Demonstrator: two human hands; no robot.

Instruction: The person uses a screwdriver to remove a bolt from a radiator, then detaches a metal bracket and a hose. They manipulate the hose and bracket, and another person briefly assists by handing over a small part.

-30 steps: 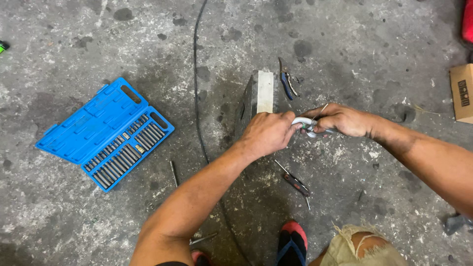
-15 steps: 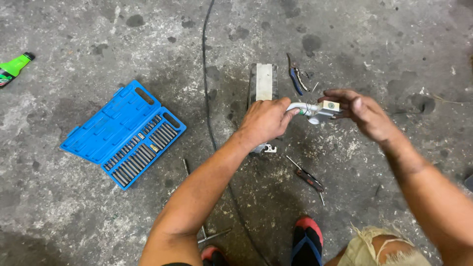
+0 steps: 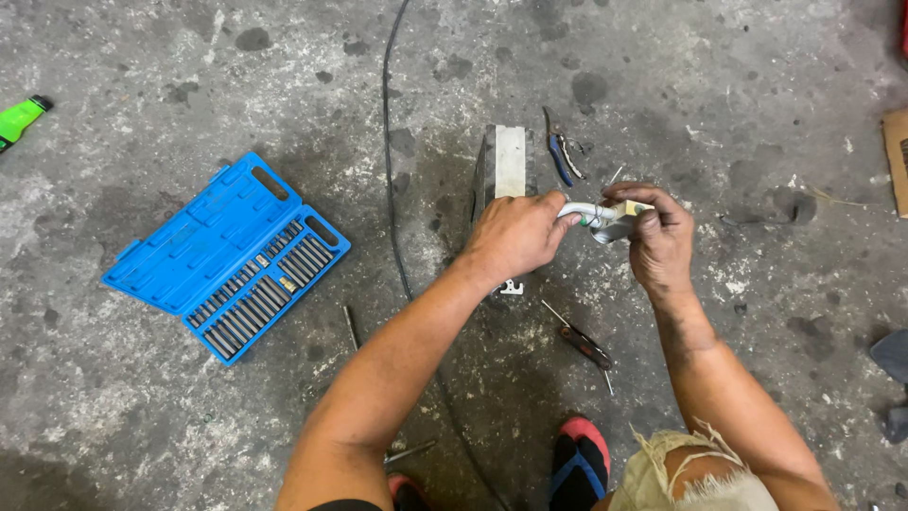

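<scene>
Two hands work low over the stained concrete floor [image 3: 170, 416], with our blue bit-set case [image 3: 227, 255] lying open toward its left edge and a black cable [image 3: 390, 170] running down the middle. Beyond our knuckles stands a pale metal block [image 3: 509, 161], blue-handled pliers [image 3: 560, 151] just beside it, and a small screwdriver [image 3: 582, 343] lies nearer our feet. Our left hand [image 3: 511, 237] is clenched around the bent chrome pipe fitting [image 3: 579, 212], which we hold in the air above the floor, while our right hand [image 3: 657, 237] pinches its far end, where a small tan piece [image 3: 629, 208] sits; how firmly the fingertips press there we cannot tell. To do this well, we judge, the left should stay rigid as the anchor and the right should make only small, square movements. Against half a second ago our hands sit slightly lower and nearer the block, the grip unchanged.
</scene>
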